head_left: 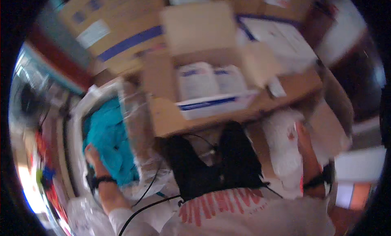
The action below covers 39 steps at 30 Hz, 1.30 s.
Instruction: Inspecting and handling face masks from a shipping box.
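Note:
On the left, my left hand reaches into a plastic-lined box and touches a heap of teal, soft-looking pieces. Blur and the heap obscure its fingers, so its grip does not show. Over on the right, my right hand is at a clear plastic bag with whitish contents. Motion smears those fingers too, and I cannot tell whether they hold the plastic. In front of me, an open carton with a white and blue front contains white packets.
The open carton stands on a larger brown box. Behind it are big cardboard boxes, and a white box with blue edges is at the back right. A black cable runs past my left arm. Crumpled clear plastic lies lower left.

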Available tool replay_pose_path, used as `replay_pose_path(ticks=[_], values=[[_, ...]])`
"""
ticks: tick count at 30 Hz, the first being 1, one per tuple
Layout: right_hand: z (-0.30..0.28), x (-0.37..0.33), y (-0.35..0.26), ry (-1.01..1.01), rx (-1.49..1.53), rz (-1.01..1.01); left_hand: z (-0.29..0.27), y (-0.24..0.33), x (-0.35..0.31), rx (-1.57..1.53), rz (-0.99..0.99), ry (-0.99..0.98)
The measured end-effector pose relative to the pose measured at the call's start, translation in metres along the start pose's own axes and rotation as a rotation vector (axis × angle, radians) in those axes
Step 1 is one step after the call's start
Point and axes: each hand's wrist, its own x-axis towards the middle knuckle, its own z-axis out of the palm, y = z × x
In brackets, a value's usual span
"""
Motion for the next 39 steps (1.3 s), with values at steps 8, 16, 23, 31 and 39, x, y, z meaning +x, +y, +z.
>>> replay_pose_path(ticks=[8,16,23,31,39], values=[[-0.112,0.006,0.035,0.313,-0.194,0.126,0.007,0.205,-0.077,-0.402,0.235,-0.082],[-0.079,0.059,0.028,-0.212,-1.292,0.089,-0.021,0.330,-0.144,-0.827,0.647,-0.306],[0.072,0.051,-0.181,-0.452,0.077,-0.460,-0.023,0.444,-0.260,-0.705,1.070,-0.437],[0.215,0.118,-0.209,-0.481,-0.984,-0.504,0.014,0.461,-0.272,-0.093,0.884,-0.846],[0.243,0.117,-0.201,-0.798,-1.251,-0.255,0.014,0.456,-0.267,-0.043,0.869,-0.953]])
